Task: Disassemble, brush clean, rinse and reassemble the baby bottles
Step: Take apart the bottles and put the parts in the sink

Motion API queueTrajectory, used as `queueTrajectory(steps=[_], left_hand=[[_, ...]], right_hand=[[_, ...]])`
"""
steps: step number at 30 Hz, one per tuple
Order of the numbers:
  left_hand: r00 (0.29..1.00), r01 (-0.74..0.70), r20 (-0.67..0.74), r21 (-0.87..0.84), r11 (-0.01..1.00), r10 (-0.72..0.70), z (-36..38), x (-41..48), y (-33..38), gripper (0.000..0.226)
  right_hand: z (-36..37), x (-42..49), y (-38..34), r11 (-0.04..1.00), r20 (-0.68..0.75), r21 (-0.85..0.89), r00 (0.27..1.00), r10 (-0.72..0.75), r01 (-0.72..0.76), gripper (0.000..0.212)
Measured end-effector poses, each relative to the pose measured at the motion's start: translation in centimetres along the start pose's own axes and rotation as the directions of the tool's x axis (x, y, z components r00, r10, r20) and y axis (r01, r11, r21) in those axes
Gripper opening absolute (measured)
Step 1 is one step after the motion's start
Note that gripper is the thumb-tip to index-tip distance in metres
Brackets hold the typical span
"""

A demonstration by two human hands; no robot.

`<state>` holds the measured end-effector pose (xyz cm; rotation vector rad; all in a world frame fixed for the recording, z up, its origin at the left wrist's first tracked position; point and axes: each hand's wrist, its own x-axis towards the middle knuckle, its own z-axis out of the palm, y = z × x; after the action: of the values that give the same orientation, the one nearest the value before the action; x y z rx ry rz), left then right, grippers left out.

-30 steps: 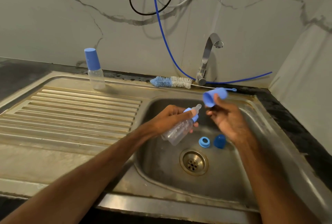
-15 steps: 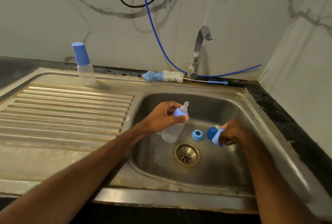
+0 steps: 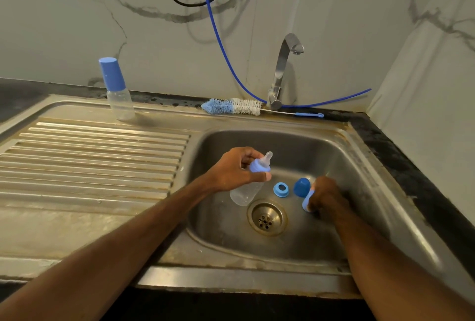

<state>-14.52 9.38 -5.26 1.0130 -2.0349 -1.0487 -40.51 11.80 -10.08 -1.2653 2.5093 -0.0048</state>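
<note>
You have two bottles: a held bottle and a standing bottle. Count three caps, a seated cap, a dark cap and a held cap, plus two rings, a loose ring and a fitted ring. You also have one teat, one brush, one tap and one drain.

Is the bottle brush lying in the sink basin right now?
No, the brush lies on the rim behind the basin, beside the tap.

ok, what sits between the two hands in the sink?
Head view: a blue ring and a dark blue cap, both on the sink floor.
</note>
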Motion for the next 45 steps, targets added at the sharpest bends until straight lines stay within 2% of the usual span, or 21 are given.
queueTrajectory(steps=[7,10,12,14,16,18,19,21,23,26,29,33,37,39,42,43,45], left_hand=[[1.000,0.001,-0.002,0.047,0.999,-0.001,0.0,-0.2,0.0,0.043],[1.000,-0.018,-0.016,0.043,0.999,0.019,0.0,-0.2,0.1,0.041],[0.998,-0.053,-0.026,0.045,0.998,0.054,0.1,-0.2,0.4,0.041],[0.995,-0.081,-0.049,0.073,0.994,0.085,0.2,-0.3,0.8,0.044],[0.987,-0.103,-0.105,0.143,0.984,0.118,0.3,-0.6,1.2,0.044],[0.971,-0.150,-0.150,0.219,0.964,0.185,0.4,-0.9,1.2,0.048],[0.966,-0.167,-0.150,0.257,0.952,0.210,0.6,-1.1,1.2,0.053],[0.967,-0.155,-0.135,0.356,0.921,0.215,1.2,-1.2,1.0,0.070],[0.972,-0.091,-0.157,0.430,0.898,0.173,1.7,-1.2,1.0,0.080],[0.958,-0.064,-0.234,0.386,0.920,0.164,1.7,-1.1,1.0,0.085],[0.961,-0.053,-0.224,0.425,0.904,0.162,1.2,-0.9,0.7,0.083],[0.946,-0.133,-0.248,0.296,0.946,0.211,0.1,-0.8,0.9,0.062],[0.953,-0.161,-0.222,0.202,0.966,0.205,-1.1,-0.2,1.1,0.059],[0.968,-0.085,-0.225,0.114,0.990,0.109,-1.2,-0.1,0.9,0.054],[0.954,0.075,-0.279,-0.139,0.987,-0.111,-1.4,-0.4,1.4,0.057],[0.954,0.103,-0.267,-0.138,0.985,-0.137,-1.5,-0.4,1.5,0.059],[0.971,0.161,-0.149,-0.161,0.974,-0.185,-1.8,-0.5,1.8,0.066]], right_hand=[[-0.2,1.1,0.5,0.996,0.075,-0.074,0.996,-0.043,0.049,0.067],[-2.1,-0.1,-0.5,0.988,0.123,-0.120,0.988,-0.088,0.103,0.079],[-3.9,-1.5,-1.3,0.975,0.068,-0.132,0.983,-0.171,0.179,0.081],[-5.6,-2.8,-1.8,0.945,-0.007,0.070,0.948,-0.319,0.319,0.084],[-7.2,-4.7,-2.5,0.811,0.044,0.392,0.872,-0.488,0.434,0.080],[-7.8,-6.5,-3.3,0.638,0.120,0.663,0.785,-0.608,0.393,0.062],[-7.7,-7.2,-3.9,0.585,0.133,0.727,0.763,-0.633,0.359,0.052],[-7.0,-8.0,-4.8,0.525,0.109,0.779,0.750,-0.653,0.344,0.039],[-6.2,-8.1,-5.4,0.488,0.062,0.792,0.748,-0.661,0.366,0.036],[-6.1,-7.8,-5.4,0.378,0.002,0.876,0.781,-0.624,0.300,0.031],[-6.8,-6.8,-4.4,0.290,0.003,0.938,0.831,-0.556,0.190,0.036],[-7.5,-5.7,-3.0,0.272,0.038,0.951,0.821,-0.569,0.144,0.041],[-7.5,-5.6,-2.8,0.180,0.037,0.979,0.791,-0.611,0.093,0.042],[-7.5,-5.7,-3.0,0.152,0.024,0.984,0.773,-0.633,0.094,0.043],[-7.6,-6.1,-3.3,0.098,0.007,0.992,0.737,-0.676,0.080,0.042],[-7.6,-6.2,-3.4,0.101,0.007,0.991,0.733,-0.681,0.084,0.042],[-7.4,-6.3,-3.5,0.110,0.004,0.989,0.733,-0.680,0.096,0.040]])
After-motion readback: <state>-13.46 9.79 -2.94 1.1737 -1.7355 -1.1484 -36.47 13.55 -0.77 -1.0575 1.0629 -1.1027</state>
